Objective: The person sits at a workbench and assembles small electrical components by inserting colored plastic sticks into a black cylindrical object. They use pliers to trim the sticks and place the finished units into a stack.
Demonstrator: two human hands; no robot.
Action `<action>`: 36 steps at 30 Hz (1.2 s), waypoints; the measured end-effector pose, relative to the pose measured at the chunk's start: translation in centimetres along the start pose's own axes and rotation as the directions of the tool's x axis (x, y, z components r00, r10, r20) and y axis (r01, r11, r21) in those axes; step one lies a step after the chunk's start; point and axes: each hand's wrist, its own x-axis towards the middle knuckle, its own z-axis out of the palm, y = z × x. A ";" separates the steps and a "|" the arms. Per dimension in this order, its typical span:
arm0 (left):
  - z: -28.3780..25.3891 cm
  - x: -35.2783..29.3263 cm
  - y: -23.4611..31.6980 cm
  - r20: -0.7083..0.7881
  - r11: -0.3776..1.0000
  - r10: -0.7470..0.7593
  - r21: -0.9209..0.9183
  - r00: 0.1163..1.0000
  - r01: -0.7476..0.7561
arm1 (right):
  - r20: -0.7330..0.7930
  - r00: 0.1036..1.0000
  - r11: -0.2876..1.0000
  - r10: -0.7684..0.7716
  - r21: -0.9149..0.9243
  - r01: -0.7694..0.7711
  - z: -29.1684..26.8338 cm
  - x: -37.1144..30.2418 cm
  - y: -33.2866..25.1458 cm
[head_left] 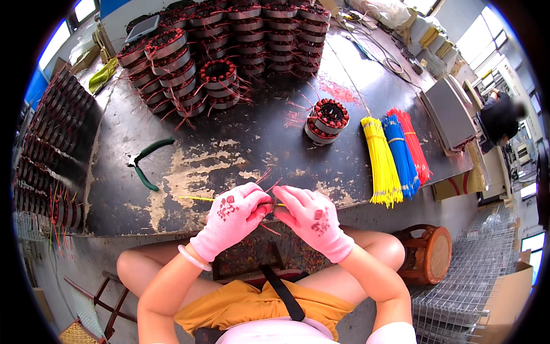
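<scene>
My left hand point(230, 220), in a pink-and-white glove, is closed with fingertips pinched. A thin yellow wire point(196, 198) runs out from it to the left. My right hand point(314, 223), gloved alike, pinches close beside it, and a short bit of yellow shows at its fingertips. Thin reddish wires point(264, 175) stick out above and below the fingers; their join with the yellow wire is hidden. Beyond my hands, at the table's near side, a wound stator core point(327, 121) with red windings stands upright. Green-handled cutting pliers point(150, 164) lie spread to the left.
Bundles of yellow wires point(380, 163), blue wires point(401, 155) and red wires point(413, 146) lie at the right. Stacked stators point(220, 83) crowd the table's back; more stand on the left. A wooden drum-shaped stool point(424, 254) is by my right knee. A person point(498, 119) is far right.
</scene>
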 end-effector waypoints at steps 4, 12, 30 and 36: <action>0.2 -0.2 -0.1 0.020 1.000 0.025 0.006 0.999 -0.026 | 0.587 0.711 0.443 0.387 0.558 -0.702 0.8 -0.6 1.2; 0.0 -0.2 0.0 0.019 1.000 0.019 -0.001 1.000 -0.019 | 0.268 0.961 0.971 0.072 0.203 -0.130 -1.1 -0.2 0.2; 0.1 0.0 -0.2 0.033 0.994 0.089 0.053 0.995 -0.091 | 0.812 0.491 -0.056 0.315 0.533 -0.844 -0.6 -0.3 0.3; 0.0 -0.4 0.0 0.045 0.996 0.072 0.052 0.996 -0.074 | 0.527 0.693 0.655 0.493 0.300 -0.693 -4.6 -1.9 -0.4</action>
